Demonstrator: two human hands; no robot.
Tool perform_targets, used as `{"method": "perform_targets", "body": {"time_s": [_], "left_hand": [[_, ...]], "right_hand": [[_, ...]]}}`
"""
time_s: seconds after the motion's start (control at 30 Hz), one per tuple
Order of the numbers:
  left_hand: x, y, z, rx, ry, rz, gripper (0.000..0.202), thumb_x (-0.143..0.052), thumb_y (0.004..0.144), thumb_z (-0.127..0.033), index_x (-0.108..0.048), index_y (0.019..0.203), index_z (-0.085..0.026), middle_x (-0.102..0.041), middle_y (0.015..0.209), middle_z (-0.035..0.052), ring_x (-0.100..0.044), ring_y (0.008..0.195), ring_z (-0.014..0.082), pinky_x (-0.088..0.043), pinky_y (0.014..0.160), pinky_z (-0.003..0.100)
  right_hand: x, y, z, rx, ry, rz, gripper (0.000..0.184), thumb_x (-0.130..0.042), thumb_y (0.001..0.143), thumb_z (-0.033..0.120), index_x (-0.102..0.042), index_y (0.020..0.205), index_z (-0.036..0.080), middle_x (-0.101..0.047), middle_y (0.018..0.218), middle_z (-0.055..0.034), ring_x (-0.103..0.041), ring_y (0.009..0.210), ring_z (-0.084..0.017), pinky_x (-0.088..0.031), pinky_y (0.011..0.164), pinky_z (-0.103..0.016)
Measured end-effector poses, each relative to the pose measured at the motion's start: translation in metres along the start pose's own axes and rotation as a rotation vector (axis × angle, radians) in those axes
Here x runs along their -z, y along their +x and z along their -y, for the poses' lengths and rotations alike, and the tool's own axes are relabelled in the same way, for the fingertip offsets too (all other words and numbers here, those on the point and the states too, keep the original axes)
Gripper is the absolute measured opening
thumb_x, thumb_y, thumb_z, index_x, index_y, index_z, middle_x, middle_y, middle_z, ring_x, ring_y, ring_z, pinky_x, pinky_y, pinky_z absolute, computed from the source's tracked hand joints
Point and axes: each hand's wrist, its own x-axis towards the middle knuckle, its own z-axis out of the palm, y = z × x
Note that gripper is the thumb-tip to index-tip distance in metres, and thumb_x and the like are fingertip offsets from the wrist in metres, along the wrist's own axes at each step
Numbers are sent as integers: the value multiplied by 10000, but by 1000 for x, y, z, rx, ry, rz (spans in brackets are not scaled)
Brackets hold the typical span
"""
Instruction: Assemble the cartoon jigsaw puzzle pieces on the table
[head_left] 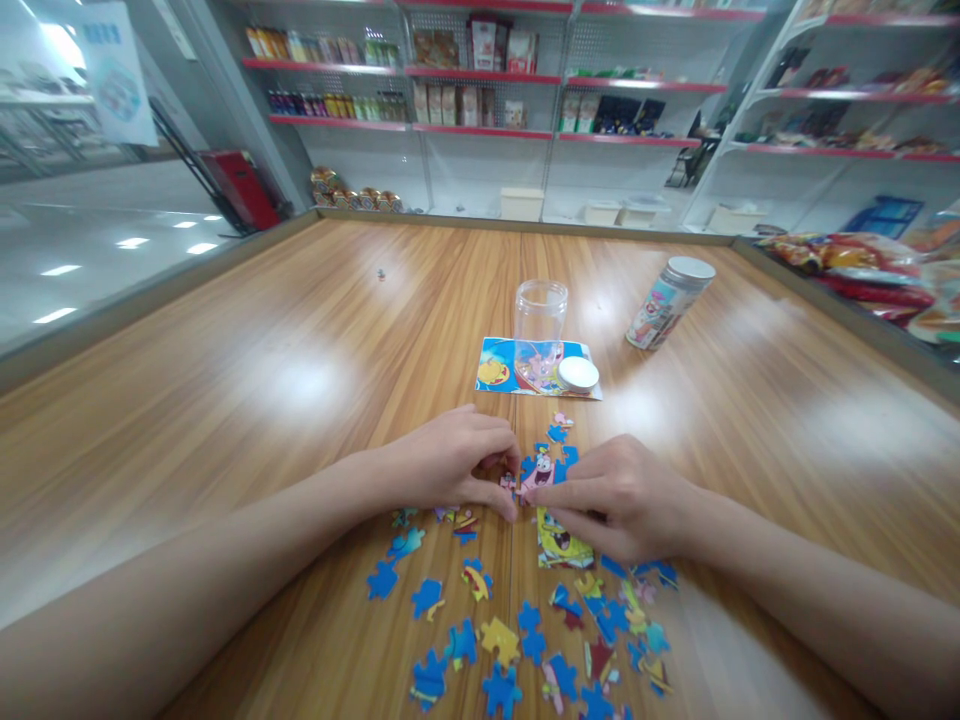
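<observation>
A partly joined jigsaw puzzle (559, 540) with pink and yellow cartoon figures lies on the wooden table. At its left edge my left hand (469, 462) pinches a small pinkish puzzle piece (508, 483) between thumb and fingers. My right hand (622, 495) rests on the joined part, its index finger stretched out and touching the pink figure near that piece. The palm hides some of the puzzle's right side. Loose puzzle pieces (501, 640), mostly blue with some yellow and pink, are scattered nearer to me.
Beyond the hands, a clear plastic jar (540, 315) and a white lid (578, 374) stand on a printed picture sheet (496, 372). A labelled canister (670, 303) with a silver top is farther right. Stocked shelves (487, 75) line the back; snack bags (847, 270) lie beyond the table's right edge.
</observation>
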Motion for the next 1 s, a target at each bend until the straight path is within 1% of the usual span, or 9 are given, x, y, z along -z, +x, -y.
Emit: {"method": "perform_targets", "body": {"time_s": [0.3,0.5,0.67,0.83,1.0], "left_hand": [[2,0,2,-14,-9,32,395,-744,807,-545,-671,885,-165,-639,788,1,-574,715,125,-378,685,262],[3,0,-1,-26,-7,34,382,-746,809,-536,-676,887,-168,-648,800,1,-590,736,129,-379,705,269],[1,0,-2,-26,8,47,391,-747,807,-541,-674,892,-166,-654,804,0,-602,747,135,-367,719,274],[1,0,-3,-23,9,49,388,-737,818,-538,-673,897,-164,-652,807,3,-598,754,140,-362,721,275],[2,0,-3,-38,7,56,362,-732,835,-517,-671,892,-165,-646,813,3,-590,755,137,-361,726,274]], "right_hand": [[-1,1,-1,-1,-6,-6,236,-542,961,227,-720,1116,219,-612,611,24,-499,497,-94,-269,499,-280],[0,1,0,-4,0,-6,210,-545,956,222,-732,1051,221,-603,598,27,-491,496,-94,-268,501,-276],[0,1,-1,-6,-3,-9,225,-552,955,223,-729,1094,223,-589,586,32,-492,491,-97,-262,494,-284],[1,0,-1,-12,0,9,192,-556,953,224,-733,1028,221,-588,592,36,-493,496,-97,-270,498,-289],[2,0,0,-9,-8,8,226,-554,958,230,-727,1104,224,-594,597,36,-494,498,-96,-267,502,-291]]}}
